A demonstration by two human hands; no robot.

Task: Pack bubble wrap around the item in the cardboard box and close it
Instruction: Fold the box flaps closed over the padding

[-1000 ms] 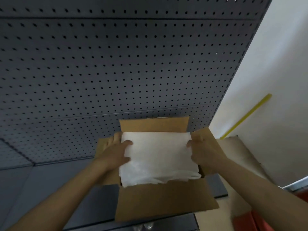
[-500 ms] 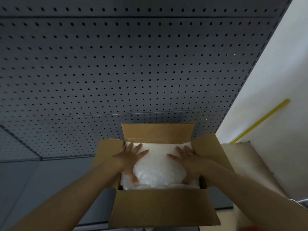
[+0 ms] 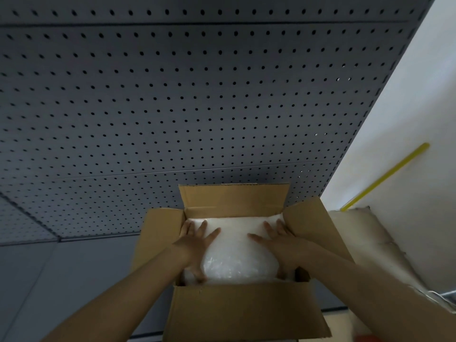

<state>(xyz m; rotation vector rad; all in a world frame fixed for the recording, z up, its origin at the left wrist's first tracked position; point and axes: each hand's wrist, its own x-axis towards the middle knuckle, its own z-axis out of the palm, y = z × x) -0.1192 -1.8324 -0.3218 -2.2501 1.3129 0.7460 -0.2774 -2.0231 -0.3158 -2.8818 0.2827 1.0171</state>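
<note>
Bubble wrap (image 3: pixel 238 255): domed, filling the cardboard box (image 3: pixel 246 314), long axis left to right. Left hand (image 3: pixel 195 245) and right hand (image 3: pixel 278 245): flat on top, fingers spread, gripping nothing. Four flaps upright or splayed (nearest toward the wearer, equally reachable); likely next.

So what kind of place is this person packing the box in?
Probably a stockroom or packing corner of a shop. A grey perforated pegboard panel, like retail shelving backing, rises behind the open cardboard box, and spare packing material lies against the white wall at right.
</note>
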